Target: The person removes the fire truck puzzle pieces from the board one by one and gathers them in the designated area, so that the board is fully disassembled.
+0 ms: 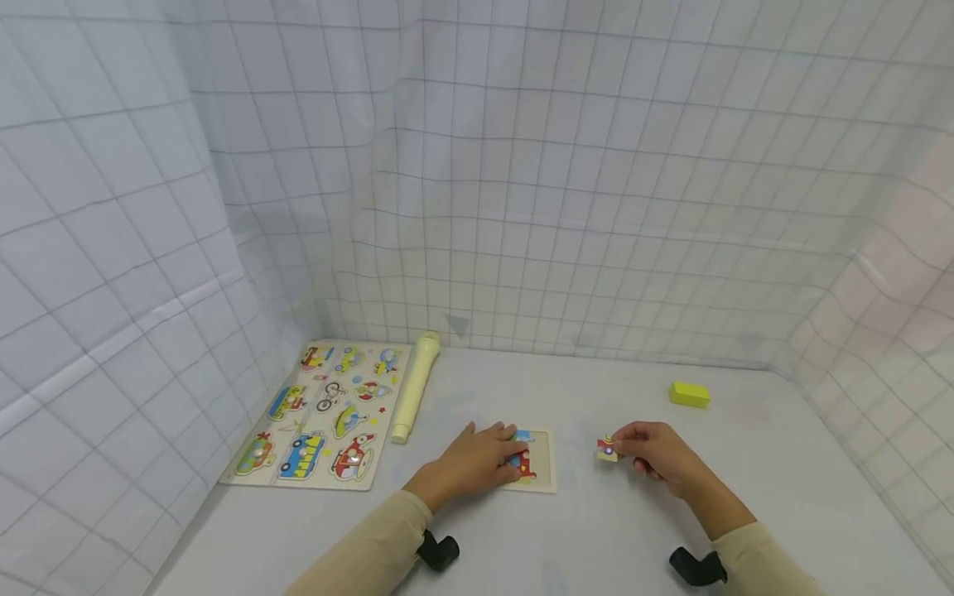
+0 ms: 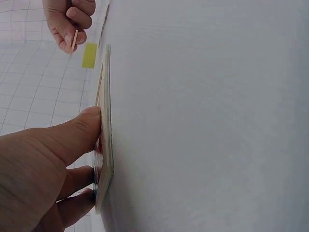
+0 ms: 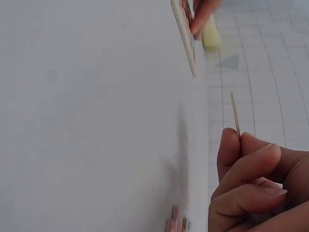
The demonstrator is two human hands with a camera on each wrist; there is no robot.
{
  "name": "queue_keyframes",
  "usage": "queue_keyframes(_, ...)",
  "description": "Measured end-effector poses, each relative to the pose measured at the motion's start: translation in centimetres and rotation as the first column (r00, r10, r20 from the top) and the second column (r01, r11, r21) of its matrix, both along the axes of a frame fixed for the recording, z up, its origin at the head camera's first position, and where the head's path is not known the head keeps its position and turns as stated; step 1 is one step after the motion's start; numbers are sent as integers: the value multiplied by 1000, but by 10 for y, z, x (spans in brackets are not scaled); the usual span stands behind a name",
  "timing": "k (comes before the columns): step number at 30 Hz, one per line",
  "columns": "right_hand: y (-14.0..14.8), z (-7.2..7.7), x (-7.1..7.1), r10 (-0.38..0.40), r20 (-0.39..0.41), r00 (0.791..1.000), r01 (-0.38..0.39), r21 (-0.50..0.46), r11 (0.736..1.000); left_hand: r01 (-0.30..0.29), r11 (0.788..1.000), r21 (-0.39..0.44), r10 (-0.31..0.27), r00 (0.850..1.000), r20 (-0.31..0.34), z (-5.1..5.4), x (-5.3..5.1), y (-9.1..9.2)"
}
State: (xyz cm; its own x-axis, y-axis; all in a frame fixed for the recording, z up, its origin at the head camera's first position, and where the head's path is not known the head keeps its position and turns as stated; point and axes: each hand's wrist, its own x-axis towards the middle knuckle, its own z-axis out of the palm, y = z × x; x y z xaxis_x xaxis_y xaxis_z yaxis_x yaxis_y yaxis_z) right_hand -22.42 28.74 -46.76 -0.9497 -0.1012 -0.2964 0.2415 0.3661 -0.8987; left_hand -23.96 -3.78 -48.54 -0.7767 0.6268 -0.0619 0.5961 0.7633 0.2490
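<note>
Tabletop [image 1: 577,513] between tray edge [image 1: 553,463] and piece [image 1: 605,451]

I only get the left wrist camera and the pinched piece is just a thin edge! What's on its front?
Observer: The head view shows red and yellow on the piece, with a purple dot; the right hand pinches it.
Operator: Is the little board under the left hand all filled with picture?
Observer: No, the right part of the little board looks bare, beyond the left hand.
Operator: Anything else on that hand's left?
Observer: Yes, a bigger board with vehicle pictures, and a pale yellow tube alongside.
</note>
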Motion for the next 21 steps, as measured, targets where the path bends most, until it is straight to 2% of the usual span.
queue_keyframes(4, 28, 7, -6, -34, 1, 999, 34, -1, 999, 0, 1000, 9, 0, 1000, 5, 0, 0, 0)
queue_keyframes(8, 49, 10, -4, -40, 14, 999, 40, 1, 999, 3, 1000, 17, -3, 1000, 12, 0, 0, 1)
queue_keyframes(14, 65, -1, 18, 9, 53, 999, -10, 29, 1000, 7, 1000, 0, -7, 1000, -2, 2, 0, -2)
queue_keyframes(21, 78, -12, 47, 11, 83, 997, -20, 101, 995, 11, 1000, 1, -11, 1000, 2, 0, 0, -1)
